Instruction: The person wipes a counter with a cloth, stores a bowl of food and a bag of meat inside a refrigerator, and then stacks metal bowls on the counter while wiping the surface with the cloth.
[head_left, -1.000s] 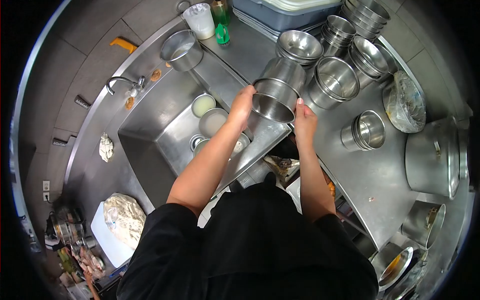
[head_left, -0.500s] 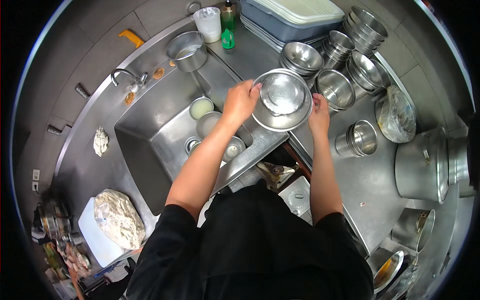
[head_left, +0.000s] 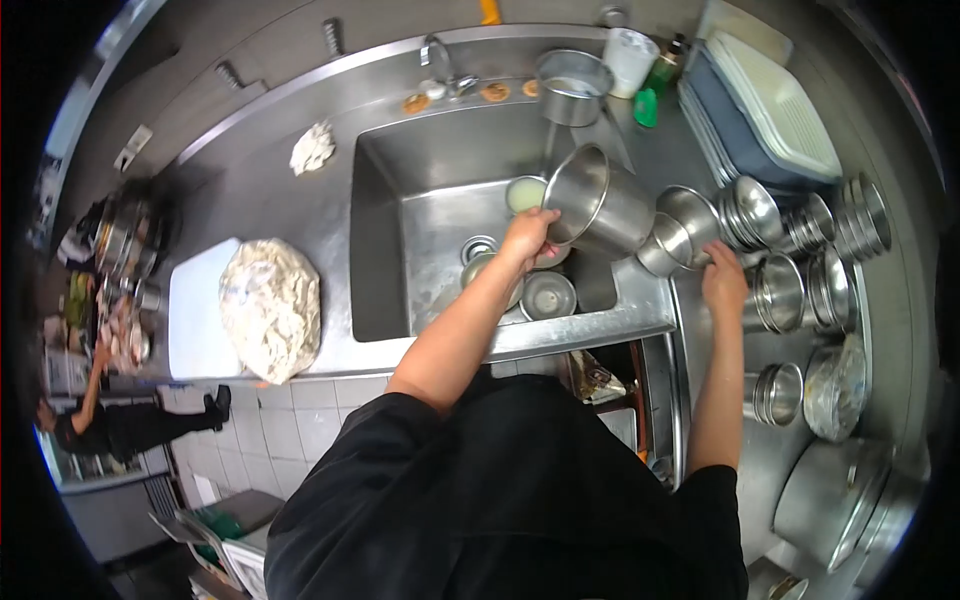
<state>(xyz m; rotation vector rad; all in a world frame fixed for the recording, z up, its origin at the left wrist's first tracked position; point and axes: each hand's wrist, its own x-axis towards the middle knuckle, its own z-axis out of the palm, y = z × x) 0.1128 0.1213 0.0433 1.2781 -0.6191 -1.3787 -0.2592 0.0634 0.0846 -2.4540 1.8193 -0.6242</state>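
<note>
My left hand (head_left: 530,238) grips the rim of a tall steel pot (head_left: 620,212), which is tilted over the right edge of the sink (head_left: 430,240). My right hand (head_left: 724,275) is closed on the rim of a steel bowl (head_left: 692,214) with a smaller steel cup (head_left: 664,245) beside it, near the pot's base. In the sink lie a bowl of pale cloudy liquid (head_left: 526,194) and several other steel bowls, one of them (head_left: 548,296) near the front wall. Stacked steel bowls (head_left: 750,212) stand just right of my right hand.
A bag of pale contents (head_left: 270,310) lies by a white board (head_left: 195,310) on the left. A faucet (head_left: 447,68) and a pot (head_left: 573,88) are behind the sink. Grey trays (head_left: 745,120) stand back right, a large pot (head_left: 832,500) front right. A person (head_left: 130,425) is at far left.
The view has turned left. My hands have moved apart: the left holds the tall pot over the sink edge, while the right holds a separate bowl.
</note>
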